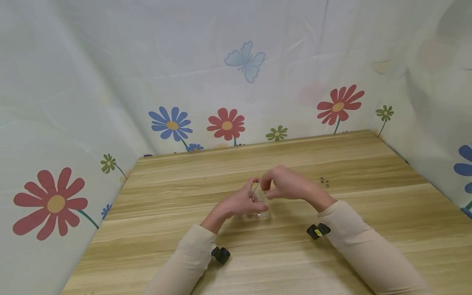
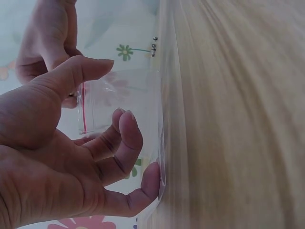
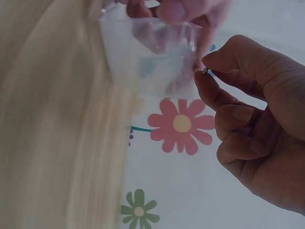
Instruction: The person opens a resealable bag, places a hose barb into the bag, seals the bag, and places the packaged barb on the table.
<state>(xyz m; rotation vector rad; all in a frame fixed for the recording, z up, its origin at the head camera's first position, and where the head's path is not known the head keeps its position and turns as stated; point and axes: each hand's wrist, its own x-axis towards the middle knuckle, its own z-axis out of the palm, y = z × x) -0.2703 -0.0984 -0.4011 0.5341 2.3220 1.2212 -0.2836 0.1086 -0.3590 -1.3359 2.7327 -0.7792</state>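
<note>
1. The bag (image 3: 147, 67), clear and with a red line (image 2: 83, 107) along its mouth, is about midway between the left and right edges of the table (image 1: 273, 258) and well apart from the far edge. I cannot tell if its bottom touches the wood.
2. The left hand (image 1: 245, 200) holds the bag. The thumb and the index finger are spread widely at the mouth, and the other fingers are bent beside the plastic.
3. The right hand (image 1: 285, 183) is just beside the mouth of the bag. Its thumb and index finger are almost together and pinch one small metal piece (image 3: 205, 71); the other fingers are curled to the palm. The exact form of this piece is too small to tell.
4. A few loose pieces (image 1: 327, 185), also small and shiny, lie on the table beyond the right hand, toward the far right corner.
5. Both arms have pale sleeves (image 1: 372, 250), and at each wrist there is a black camera (image 1: 221, 255).
6. Behind the far edge hangs a white cloth (image 1: 147, 61), printed with flowers and a blue butterfly (image 1: 245, 60).
</note>
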